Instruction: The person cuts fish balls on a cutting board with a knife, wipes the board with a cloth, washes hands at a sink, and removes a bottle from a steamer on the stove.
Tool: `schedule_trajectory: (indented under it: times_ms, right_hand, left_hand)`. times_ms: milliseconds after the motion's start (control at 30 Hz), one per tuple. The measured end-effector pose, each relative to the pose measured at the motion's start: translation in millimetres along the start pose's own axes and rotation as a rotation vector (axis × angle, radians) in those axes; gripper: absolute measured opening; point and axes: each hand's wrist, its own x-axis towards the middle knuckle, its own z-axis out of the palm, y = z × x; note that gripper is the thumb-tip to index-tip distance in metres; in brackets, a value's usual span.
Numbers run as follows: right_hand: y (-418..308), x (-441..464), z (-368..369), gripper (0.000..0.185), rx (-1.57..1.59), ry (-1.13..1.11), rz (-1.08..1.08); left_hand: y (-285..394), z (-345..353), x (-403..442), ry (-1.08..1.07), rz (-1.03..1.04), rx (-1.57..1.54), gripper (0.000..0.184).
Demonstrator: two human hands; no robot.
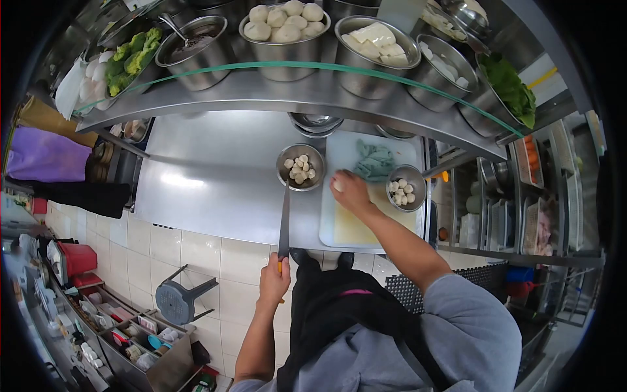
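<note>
My left hand [275, 277] is wrapped round the handle of a long-bladed knife [285, 225]. The blade points away from me, its tip near the rim of a steel bowl [279, 171] with pale pieces [300, 169] in it. Over the white cutting board [330, 150], my right hand [353, 192] has its fingers closed on a small whitish ball [337, 185], mostly covered by the fingers. To its right, a second steel bowl [420, 189] holds several small white balls [401, 192]. A crumpled green cloth [374, 161] lies behind my right hand on the board.
A steel shelf [274, 95] crosses above the table's far side, carrying steel pots of large white balls [285, 23], white chunks [375, 43] and greens. Stacked bowls [316, 122] sit beneath it. A grey stool [176, 302] stands on the floor at left.
</note>
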Motion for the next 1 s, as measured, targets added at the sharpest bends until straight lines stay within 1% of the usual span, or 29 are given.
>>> schedule_trajectory:
  times_ms: [100,167,200,267,333,400,467,500,567,600,667,700,767,800,833,867,900,967,1000]
  right_hand:
    - [-29.8,50.6,26.7,0.024,0.119,-0.009,0.043]
    - [-45.7,73.3,32.4,0.031,0.079,-0.165,0.176]
    - [-46.9,71.7,24.6,0.031,0.065,-0.152,0.194]
    - [-52.8,65.7,7.6,0.034,-0.063,0.138,0.037]
    - [-36.2,41.3,-40.4,0.041,0.128,0.175,0.217]
    - [1.6,-5.7,-86.7,0.048,-0.166,0.232,0.228]
    - [14.4,-44.5,-119.5,0.055,-0.547,0.148,0.348]
    - [25.1,-57.1,-123.2,0.055,-0.547,0.146,0.348]
    - [53.1,-79.4,-117.7,0.058,-0.707,0.013,0.255]
    - [58.7,-80.9,-119.5,0.058,-0.708,0.016,0.261]
    - [73.1,-78.7,-122.1,0.059,-0.482,-0.104,0.251]
    - [76.0,-77.4,-125.4,0.059,-0.480,-0.100,0.260]
    - [82.7,-73.9,-132.8,0.057,-0.376,-0.261,0.287]
    - [86.1,-72.3,-135.9,0.057,-0.373,-0.257,0.291]
    - [90.3,-71.8,-138.5,0.058,-0.374,-0.252,0.241]
    - [93.7,-72.0,-140.5,0.058,-0.376,-0.247,0.190]
    - [93.1,-70.7,-144.0,0.058,-0.374,-0.245,0.192]
    - [91.5,-67.6,-150.8,0.060,-0.326,-0.171,0.095]
    - [91.9,-65.8,-152.6,0.060,-0.325,-0.169,0.095]
  left_hand:
    - [-6.8,9.0,2.1,0.012,0.020,-0.004,0.020]
    - [-2.8,8.6,3.9,-0.005,0.029,0.002,0.020]
    - [0.7,7.5,3.3,-0.004,0.024,0.011,0.019]
    - [12.1,2.3,0.7,-0.013,0.027,0.009,0.020]
    - [12.2,0.5,-0.7,0.020,0.036,0.018,0.020]
    - [7.0,1.9,-3.9,0.023,0.046,0.016,0.020]
    - [10.7,2.8,-5.2,0.032,0.049,0.016,0.020]
    - [18.2,2.3,-6.5,0.007,0.030,0.005,0.020]
    - [24.8,7.9,-7.1,-0.022,0.015,-0.002,0.020]
    - [25.4,12.9,-5.3,-0.049,0.023,-0.005,0.021]
    - [26.4,20.3,-1.3,-0.080,0.037,0.001,0.021]
    - [30.0,23.5,0.5,-0.091,0.057,0.023,0.022]
    - [34.4,30.7,2.8,-0.105,0.081,0.050,0.023]
    - [35.2,34.6,4.4,-0.100,0.108,0.054,0.023]
    - [38.4,36.9,5.3,-0.095,0.135,0.058,0.024]
    - [41.5,38.8,5.4,-0.097,0.138,0.062,0.024]
    - [46.9,39.6,5.4,-0.117,0.122,0.057,0.024]
    - [52.5,42.7,4.1,-0.136,0.106,0.053,0.024]
    - [54.0,44.5,3.2,-0.140,0.105,0.053,0.024]
